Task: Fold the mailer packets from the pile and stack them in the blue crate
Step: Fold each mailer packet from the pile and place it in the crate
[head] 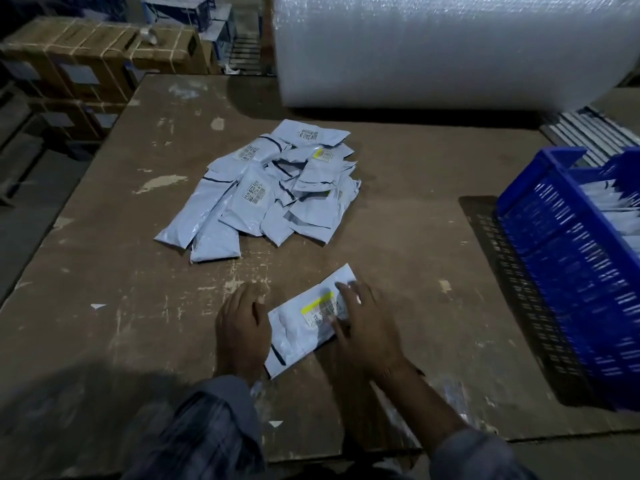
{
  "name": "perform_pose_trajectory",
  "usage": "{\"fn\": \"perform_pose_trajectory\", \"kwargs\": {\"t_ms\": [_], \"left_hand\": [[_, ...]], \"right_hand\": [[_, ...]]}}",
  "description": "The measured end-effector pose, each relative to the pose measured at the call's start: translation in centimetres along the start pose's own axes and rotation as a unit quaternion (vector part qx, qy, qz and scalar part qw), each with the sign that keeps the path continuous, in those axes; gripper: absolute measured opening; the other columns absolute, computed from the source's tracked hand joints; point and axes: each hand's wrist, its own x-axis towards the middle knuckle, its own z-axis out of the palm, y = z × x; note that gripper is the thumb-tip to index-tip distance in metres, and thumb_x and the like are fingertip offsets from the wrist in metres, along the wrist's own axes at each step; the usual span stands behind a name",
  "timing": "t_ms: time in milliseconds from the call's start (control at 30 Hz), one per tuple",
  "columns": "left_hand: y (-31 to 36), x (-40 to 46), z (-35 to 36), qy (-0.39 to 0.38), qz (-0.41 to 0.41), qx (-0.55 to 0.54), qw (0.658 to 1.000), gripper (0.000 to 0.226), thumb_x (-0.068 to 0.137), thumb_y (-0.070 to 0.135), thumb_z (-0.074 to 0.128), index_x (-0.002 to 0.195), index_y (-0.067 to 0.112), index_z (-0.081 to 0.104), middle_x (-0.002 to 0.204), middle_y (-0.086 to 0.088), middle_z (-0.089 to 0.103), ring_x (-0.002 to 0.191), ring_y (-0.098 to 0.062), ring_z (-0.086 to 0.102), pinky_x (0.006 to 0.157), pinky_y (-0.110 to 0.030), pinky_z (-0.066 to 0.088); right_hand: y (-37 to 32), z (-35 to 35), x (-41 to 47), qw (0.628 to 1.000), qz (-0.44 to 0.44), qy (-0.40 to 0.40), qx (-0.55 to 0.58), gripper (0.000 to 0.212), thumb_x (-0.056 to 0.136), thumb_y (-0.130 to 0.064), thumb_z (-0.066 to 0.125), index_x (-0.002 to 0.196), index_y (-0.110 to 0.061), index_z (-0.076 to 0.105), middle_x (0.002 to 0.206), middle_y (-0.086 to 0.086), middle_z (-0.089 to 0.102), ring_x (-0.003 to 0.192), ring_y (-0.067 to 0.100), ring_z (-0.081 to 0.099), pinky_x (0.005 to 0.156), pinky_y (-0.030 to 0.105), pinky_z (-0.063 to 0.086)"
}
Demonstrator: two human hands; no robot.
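A: Where do the edges run, and how much room is there on the board?

B: The brown board (398, 209) fills most of the view. Its left edge slants away toward strapped cartons (90, 53), and its near edge runs below the person's forearms. A big roll of bubble wrap (450, 46) sits along the far side. The blue crate (568, 258) stands at the right, with pale packets showing inside it. Bare board lies between the pile of mailer packets (270, 188) in the middle and the crate, and a wide bare stretch lies left of the pile.

A: And the packet being worked on?

B: One mailer packet (301, 327) lies flat and slanted on the board, near the front edge, well apart from the pile and the crate. A label with a yellow strip faces up.

A: The hands?

B: The left hand (242, 323) rests flat at the packet's left edge, fingers straight, gripping nothing. The right hand (360, 327) lies over the packet's right part, fingers spread and pressing down on the label; it is blurred, yet nothing is clenched.
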Motion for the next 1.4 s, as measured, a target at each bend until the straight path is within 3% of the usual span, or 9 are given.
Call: {"fn": "perform_pose_trajectory", "kwargs": {"t_ms": [67,100,233,367,500,567,1033,1233,1400], "left_hand": [[1.4,-1.1,0.2,-0.008,0.002,0.017,1.0,0.041,0.106,0.03,0.039,0.132,0.011,0.064,0.136,-0.01,0.065,0.124,-0.037,0.062,0.101,-0.053,0.051],[2.0,-1.7,0.4,-0.01,0.004,0.035,0.999,0.041,0.105,0.03,0.041,0.135,0.012,0.063,0.142,-0.01,0.063,0.129,-0.036,0.059,0.105,-0.053,0.05],[3.7,-3.5,1.3,-0.055,0.007,0.085,0.995,0.063,0.107,0.045,0.028,0.158,0.012,0.047,0.169,-0.008,0.037,0.156,-0.029,0.034,0.126,-0.051,0.03],[4.3,-2.9,2.0,-0.108,0.06,0.156,0.98,0.068,0.11,0.044,0.013,0.162,0.008,0.039,0.17,-0.016,0.033,0.159,-0.035,0.026,0.128,-0.058,0.022],[4.8,-2.2,2.8,-0.143,0.143,0.138,0.97,0.075,0.112,0.052,0.0,0.166,0.008,0.029,0.175,-0.012,0.02,0.163,-0.029,0.016,0.13,-0.053,0.021],[4.9,-2.0,3.4,-0.156,0.177,0.134,0.963,0.073,0.113,0.051,0.002,0.166,0.007,0.026,0.176,-0.012,0.016,0.163,-0.028,0.013,0.129,-0.049,0.021],[5.1,-1.4,4.6,-0.142,0.232,0.265,0.925,0.066,0.112,0.035,0.032,0.166,-0.001,0.019,0.174,-0.021,0.015,0.161,-0.039,0.017,0.129,-0.052,0.02],[5.3,-1.6,5.0,-0.158,0.239,0.264,0.921,0.07,0.108,0.038,0.02,0.168,0.003,0.01,0.176,-0.018,0.009,0.162,-0.04,0.011,0.128,-0.056,0.018],[5.3,-1.4,5.5,-0.153,0.222,0.262,0.927,0.072,0.11,0.042,0.033,0.169,0.008,0.01,0.177,-0.013,0.006,0.163,-0.036,0.007,0.127,-0.058,0.016]], "right_hand": [[1.2,1.4,1.4,0.993,-0.057,-0.069,-0.078,0.074,0.099,-0.052,0.053,0.164,-0.035,0.022,0.172,0.011,0.017,0.157,0.037,0.02,0.117,0.039,0.031],[1.6,1.9,1.5,0.988,-0.071,-0.084,-0.109,0.074,0.1,-0.057,0.049,0.164,-0.037,0.02,0.173,0.011,0.014,0.156,0.04,0.021,0.121,0.044,0.028],[1.8,2.5,-0.3,0.991,-0.008,-0.064,-0.113,0.073,0.096,-0.069,0.042,0.16,-0.034,0.037,0.166,0.011,0.033,0.147,0.043,0.034,0.123,0.057,0.022],[1.1,2.4,-3.0,0.991,0.063,-0.027,-0.112,0.072,0.095,-0.072,0.04,0.153,-0.03,0.049,0.16,0.013,0.042,0.148,0.042,0.033,0.124,0.054,0.015],[1.2,2.3,-2.3,0.996,0.059,-0.006,-0.067,0.065,0.103,-0.056,0.035,0.16,-0.024,0.038,0.17,0.014,0.023,0.157,0.036,0.015,0.125,0.048,0.015],[1.7,3.1,-1.7,0.997,0.015,-0.02,-0.072,0.062,0.106,-0.047,0.032,0.163,-0.023,0.029,0.173,0.013,0.012,0.16,0.035,0.008,0.128,0.052,0.011],[2.7,5.3,-0.7,0.993,-0.007,0.023,-0.113,0.052,0.104,-0.036,0.037,0.153,-0.025,0.05,0.17,0.012,0.026,0.158,0.034,0.02,0.124,0.057,0.023],[2.8,5.4,-0.3,0.991,-0.012,0.012,-0.132,0.057,0.103,-0.038,0.033,0.158,-0.026,0.042,0.17,0.013,0.023,0.158,0.036,0.019,0.122,0.058,0.025],[3.0,5.5,0.5,0.991,-0.012,0.001,-0.137,0.059,0.104,-0.038,0.033,0.162,-0.028,0.033,0.172,0.013,0.018,0.158,0.034,0.018,0.124,0.054,0.024]]}}
